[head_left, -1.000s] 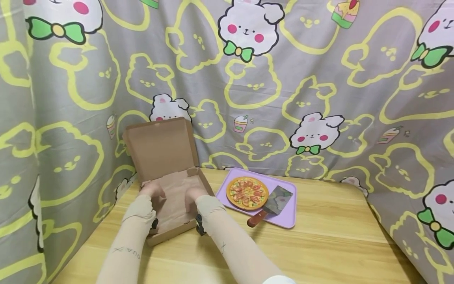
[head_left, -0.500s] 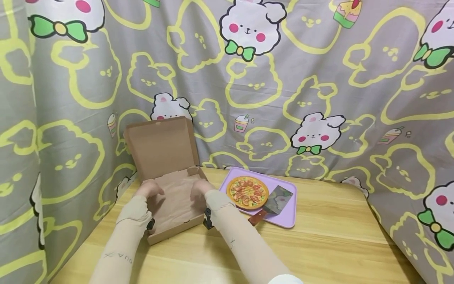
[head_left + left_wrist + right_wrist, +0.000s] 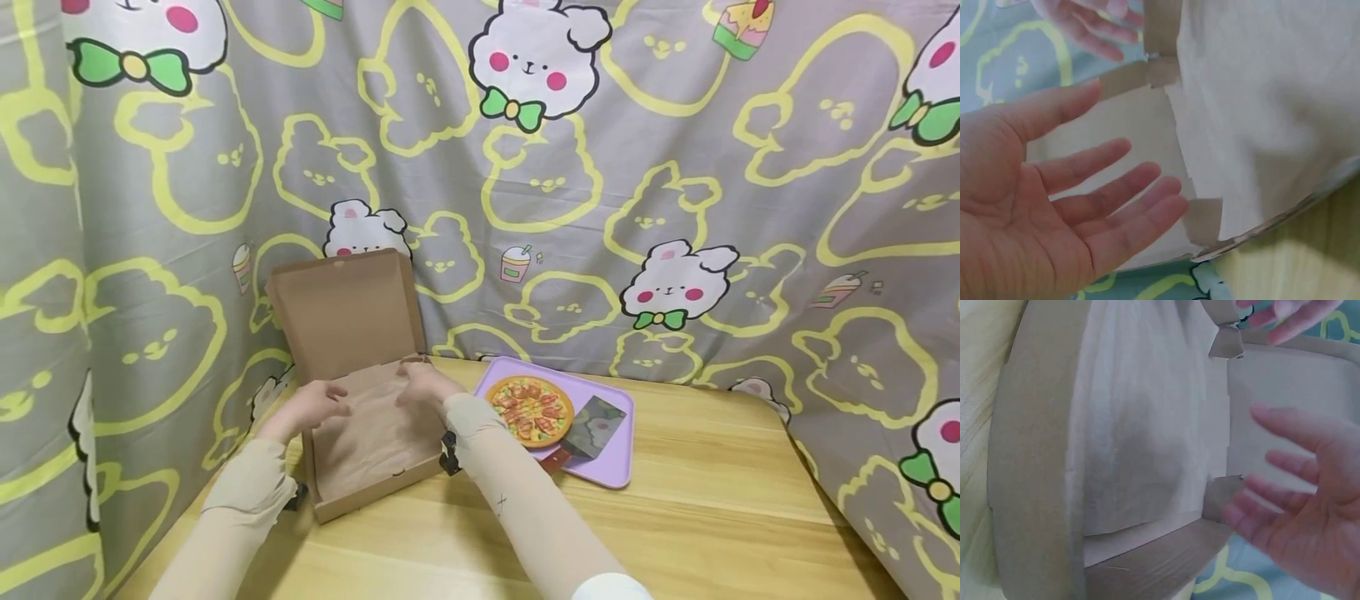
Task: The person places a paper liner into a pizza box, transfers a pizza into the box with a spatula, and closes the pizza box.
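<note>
A brown cardboard pizza box (image 3: 378, 486) stands on the left of the table, its lid (image 3: 348, 312) raised against the curtain. A sheet of brown paper (image 3: 367, 429) lines the bottom of the box. Over the left side of the box hovers my left hand (image 3: 313, 407), fingers spread and holding nothing; the left wrist view shows its palm (image 3: 1041, 212) bare. My right hand (image 3: 427, 385) is above the box's right back corner, its fingers relaxed and apart. In the right wrist view that hand (image 3: 1310, 494) holds nothing either.
Right of the box lies a purple tray (image 3: 618, 450) bearing a pizza (image 3: 531, 410) and a pizza server (image 3: 596, 427) with a wooden handle, partly hidden by my right forearm. A patterned curtain (image 3: 555, 192) surrounds the wooden table (image 3: 712, 492).
Both hands have risen out of the box's inside. The left hand has moved left and the right hand right and farther back. Box, tray and pizza stay in place.
</note>
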`<act>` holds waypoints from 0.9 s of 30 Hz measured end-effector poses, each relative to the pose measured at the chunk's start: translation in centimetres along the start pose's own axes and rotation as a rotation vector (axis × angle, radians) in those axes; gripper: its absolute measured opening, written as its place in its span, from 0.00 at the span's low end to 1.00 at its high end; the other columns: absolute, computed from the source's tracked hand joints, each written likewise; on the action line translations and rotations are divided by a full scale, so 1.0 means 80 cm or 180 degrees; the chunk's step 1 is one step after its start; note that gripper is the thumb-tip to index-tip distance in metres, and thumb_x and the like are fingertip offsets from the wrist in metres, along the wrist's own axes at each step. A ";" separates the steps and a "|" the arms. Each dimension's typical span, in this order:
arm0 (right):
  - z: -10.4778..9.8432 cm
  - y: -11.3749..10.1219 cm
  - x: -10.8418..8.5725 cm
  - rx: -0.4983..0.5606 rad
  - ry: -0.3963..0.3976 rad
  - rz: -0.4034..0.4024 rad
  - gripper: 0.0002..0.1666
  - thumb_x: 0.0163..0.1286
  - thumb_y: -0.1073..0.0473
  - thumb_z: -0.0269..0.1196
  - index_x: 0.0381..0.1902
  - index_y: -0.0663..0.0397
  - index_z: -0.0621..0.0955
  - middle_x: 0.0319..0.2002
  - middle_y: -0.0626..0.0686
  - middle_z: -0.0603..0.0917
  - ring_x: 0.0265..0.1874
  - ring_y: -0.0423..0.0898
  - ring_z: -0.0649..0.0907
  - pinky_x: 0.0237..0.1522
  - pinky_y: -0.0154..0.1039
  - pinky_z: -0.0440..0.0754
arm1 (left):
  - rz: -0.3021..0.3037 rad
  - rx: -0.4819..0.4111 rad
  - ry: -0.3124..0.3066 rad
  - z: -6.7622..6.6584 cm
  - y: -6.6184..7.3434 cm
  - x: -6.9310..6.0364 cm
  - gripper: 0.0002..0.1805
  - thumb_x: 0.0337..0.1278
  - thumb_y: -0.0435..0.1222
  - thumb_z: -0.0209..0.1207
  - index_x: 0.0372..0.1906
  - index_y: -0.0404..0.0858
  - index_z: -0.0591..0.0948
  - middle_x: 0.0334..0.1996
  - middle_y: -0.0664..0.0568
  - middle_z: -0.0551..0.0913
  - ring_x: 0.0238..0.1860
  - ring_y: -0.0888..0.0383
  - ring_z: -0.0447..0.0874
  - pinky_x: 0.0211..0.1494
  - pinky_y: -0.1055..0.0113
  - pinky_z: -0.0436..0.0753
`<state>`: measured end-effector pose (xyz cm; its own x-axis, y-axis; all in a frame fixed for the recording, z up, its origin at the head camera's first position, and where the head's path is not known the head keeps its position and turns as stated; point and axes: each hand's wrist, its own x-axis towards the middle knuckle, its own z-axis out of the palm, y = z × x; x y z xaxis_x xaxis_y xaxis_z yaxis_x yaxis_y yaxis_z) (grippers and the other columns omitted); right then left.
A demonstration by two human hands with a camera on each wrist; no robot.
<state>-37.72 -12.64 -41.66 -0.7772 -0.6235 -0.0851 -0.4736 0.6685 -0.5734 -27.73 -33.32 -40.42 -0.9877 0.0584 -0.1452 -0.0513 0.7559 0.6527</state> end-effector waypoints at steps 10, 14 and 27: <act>0.019 0.019 0.005 0.0344 -0.0591 -0.0139 0.37 0.60 0.60 0.68 0.66 0.58 0.70 0.66 0.61 0.74 0.65 0.55 0.74 0.66 0.44 0.73 | 0.0122 -0.0636 -0.0717 0.040 -0.007 -0.028 0.31 0.55 0.33 0.60 0.63 0.22 0.69 0.52 0.32 0.80 0.42 0.52 0.81 0.42 0.56 0.83; 0.025 0.026 0.004 -0.0083 -0.0674 -0.0127 0.37 0.60 0.56 0.70 0.66 0.57 0.72 0.66 0.55 0.75 0.66 0.52 0.73 0.68 0.40 0.71 | 0.0206 -0.0488 -0.0776 0.053 -0.009 -0.031 0.29 0.52 0.33 0.61 0.58 0.21 0.71 0.53 0.30 0.79 0.51 0.43 0.81 0.51 0.52 0.81; 0.020 0.039 0.000 -0.0214 -0.0497 0.0033 0.36 0.59 0.57 0.70 0.65 0.57 0.73 0.65 0.55 0.75 0.66 0.51 0.73 0.68 0.42 0.70 | -0.0090 -0.0577 -0.0799 0.053 -0.009 -0.039 0.30 0.53 0.34 0.62 0.60 0.21 0.70 0.49 0.32 0.81 0.50 0.45 0.79 0.48 0.49 0.84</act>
<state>-38.54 -11.19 -44.80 -0.7108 -0.6683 -0.2195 -0.4965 0.6977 -0.5165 -24.00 -31.29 -43.59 -0.9192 0.2154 -0.3297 -0.1260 0.6322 0.7645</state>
